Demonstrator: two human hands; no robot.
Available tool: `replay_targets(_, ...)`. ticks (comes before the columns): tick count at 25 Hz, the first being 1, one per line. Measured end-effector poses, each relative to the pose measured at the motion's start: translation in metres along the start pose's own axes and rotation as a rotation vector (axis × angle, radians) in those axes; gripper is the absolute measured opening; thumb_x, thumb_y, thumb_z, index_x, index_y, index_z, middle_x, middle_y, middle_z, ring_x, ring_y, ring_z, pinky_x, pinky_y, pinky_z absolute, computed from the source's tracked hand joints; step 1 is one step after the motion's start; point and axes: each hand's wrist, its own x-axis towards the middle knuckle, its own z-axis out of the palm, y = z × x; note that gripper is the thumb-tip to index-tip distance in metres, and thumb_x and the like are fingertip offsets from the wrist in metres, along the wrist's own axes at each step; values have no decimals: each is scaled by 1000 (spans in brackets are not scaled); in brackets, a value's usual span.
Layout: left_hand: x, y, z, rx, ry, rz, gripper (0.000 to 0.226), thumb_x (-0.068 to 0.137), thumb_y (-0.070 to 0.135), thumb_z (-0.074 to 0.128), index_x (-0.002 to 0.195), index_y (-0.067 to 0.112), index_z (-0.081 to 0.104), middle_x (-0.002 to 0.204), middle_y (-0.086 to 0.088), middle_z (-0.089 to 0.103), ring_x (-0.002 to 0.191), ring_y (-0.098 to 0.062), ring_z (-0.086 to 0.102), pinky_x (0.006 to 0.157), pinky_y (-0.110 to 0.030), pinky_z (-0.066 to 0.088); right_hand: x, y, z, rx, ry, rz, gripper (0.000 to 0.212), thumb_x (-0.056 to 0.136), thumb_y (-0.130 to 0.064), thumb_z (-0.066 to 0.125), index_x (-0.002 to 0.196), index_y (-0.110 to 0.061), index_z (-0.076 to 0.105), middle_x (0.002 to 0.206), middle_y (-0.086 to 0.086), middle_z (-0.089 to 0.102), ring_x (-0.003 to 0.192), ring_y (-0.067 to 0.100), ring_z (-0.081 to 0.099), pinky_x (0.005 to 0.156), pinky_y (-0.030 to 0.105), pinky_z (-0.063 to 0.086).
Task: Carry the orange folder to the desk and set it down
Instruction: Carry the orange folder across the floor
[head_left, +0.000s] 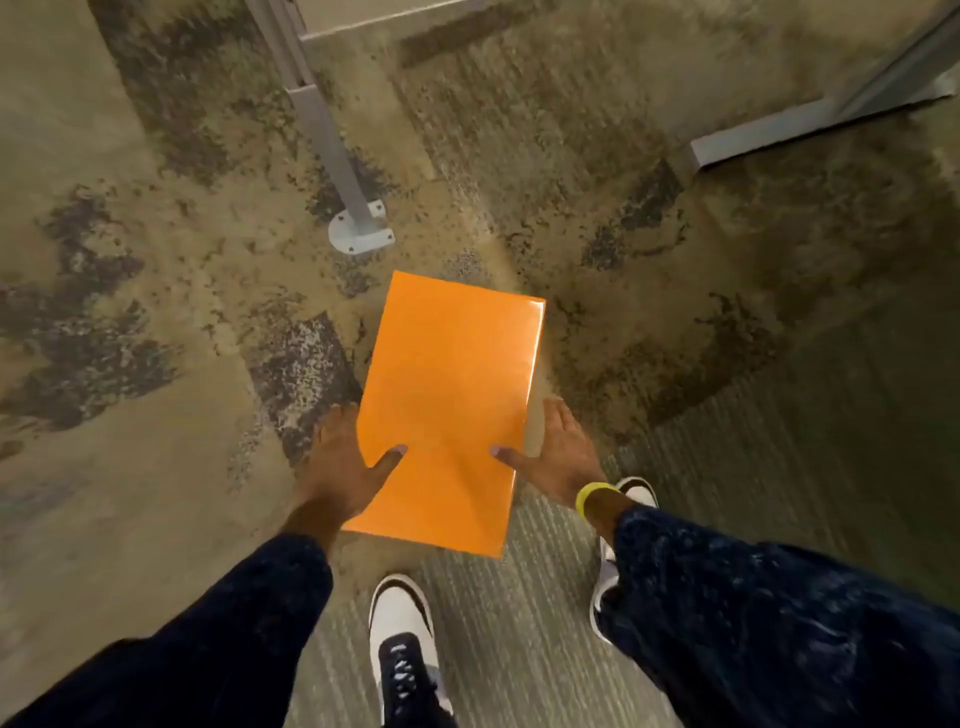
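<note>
The orange folder (449, 410) is held flat in front of me, above the carpet, its long side pointing away. My left hand (343, 465) grips its left edge with the thumb on top. My right hand (553, 457), with a yellow wristband, grips the right edge, thumb also on top. The fingers of both hands are hidden under the folder. No desk top is in view.
Patterned carpet (156, 260) covers the floor. A grey metal leg with a bolted round foot plate (358, 234) stands just ahead of the folder. Another grey metal base (769, 135) lies at the upper right. My white and black shoes (400, 618) are below.
</note>
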Motion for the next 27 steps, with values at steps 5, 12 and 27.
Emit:
replay_targets(5,36,-38,42,-183,9,-211,122,69,81,49,157,7,7,165,-19,12,151,-37,15,116,-58,27,26,12,52,187,-65,115,141,60,-80,69,156,-13,-9,168,5,-7,154,27,7,123,47,21)
replay_targets(12,53,-58,71,-561,-67,-185,94,56,71,72,134,28,41,120,1,58,89,-8,61,73,-31,50,38,16,96,480,-96,163,139,50,-60,88,154,-26,3,157,1,25,139,29,39,110,53,42)
replay_targets(27,46,-49,71,-492,-143,-169,103,59,57,81,143,20,35,120,-2,56,93,-23,54,80,-42,45,33,29,72,553,-145,211,120,54,-35,95,145,-24,18,135,2,56,122,29,55,102,52,50)
